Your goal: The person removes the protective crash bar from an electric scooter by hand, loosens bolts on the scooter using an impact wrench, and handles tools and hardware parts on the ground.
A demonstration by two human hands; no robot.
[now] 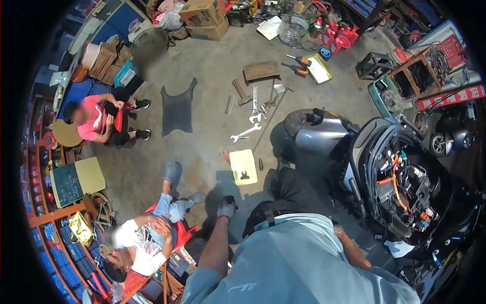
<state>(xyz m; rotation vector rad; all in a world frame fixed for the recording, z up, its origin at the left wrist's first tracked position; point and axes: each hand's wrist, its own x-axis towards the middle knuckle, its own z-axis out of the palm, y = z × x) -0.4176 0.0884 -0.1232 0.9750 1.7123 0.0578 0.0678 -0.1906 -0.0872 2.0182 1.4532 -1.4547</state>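
Observation:
My left hand, in a grey glove, hangs low at my side with its fingers curled in. Whether anything is inside them I cannot make out. A pale yellow tray with a small black part in it lies on the floor ahead of that hand. My right hand shows only in part past my shirt, its fingers hidden. Close to it on the right stands a scooter with its body opened, baring orange cables and wiring. Beyond the tray lie wrenches, a hammer and a green-handled screwdriver.
Two people sit at the left, one in a pink shirt, one in a white shirt. A black mat, a low wooden stool and an orange drill lie farther out. Shelves line the left.

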